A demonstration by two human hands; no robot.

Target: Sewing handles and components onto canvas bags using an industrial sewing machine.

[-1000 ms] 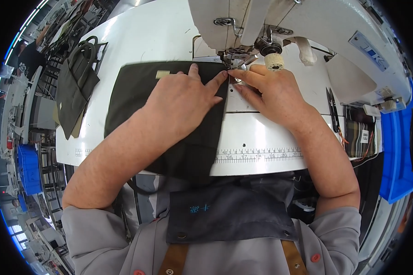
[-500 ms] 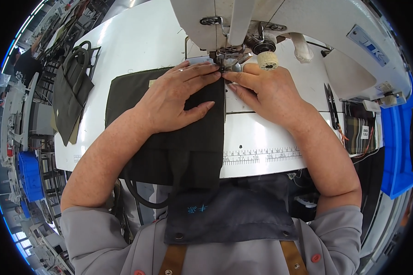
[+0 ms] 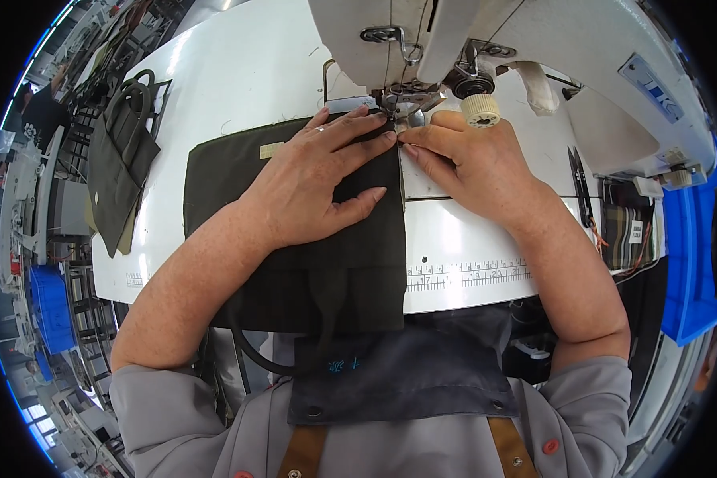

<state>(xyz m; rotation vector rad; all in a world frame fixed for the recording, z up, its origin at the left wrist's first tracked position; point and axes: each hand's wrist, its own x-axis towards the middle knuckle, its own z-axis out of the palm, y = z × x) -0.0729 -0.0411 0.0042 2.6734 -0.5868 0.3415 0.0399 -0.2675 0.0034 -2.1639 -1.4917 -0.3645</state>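
Two hands on the fabric, and that's how you want it at this point. My read is that a seam is being fed along the right edge. Left hand [image 3: 315, 187] lies flat and open on the dark fabric [image 3: 311, 255], fingers spread, fingertips right up by the presser foot [image 3: 398, 107], pressing down rather than gripping. Right hand [image 3: 474, 163] pinches the fabric's right edge between thumb and fingers, just in front of the foot. The piece lies flat on the white table [image 3: 239, 80], its near end hanging off the front edge toward the apron [image 3: 406, 374]. To do it well I'd keep the left palm light so the cloth slides, and let the right pinch steer the edge straight along the plate instead of pulling. Both sets of fingertips sit really near the needle, so I'd walk them back before they reach the foot. A strap loop [image 3: 255, 358] dangles below the table edge and could drag. More dark pieces [image 3: 119, 159] are piled at the far left, well apart.
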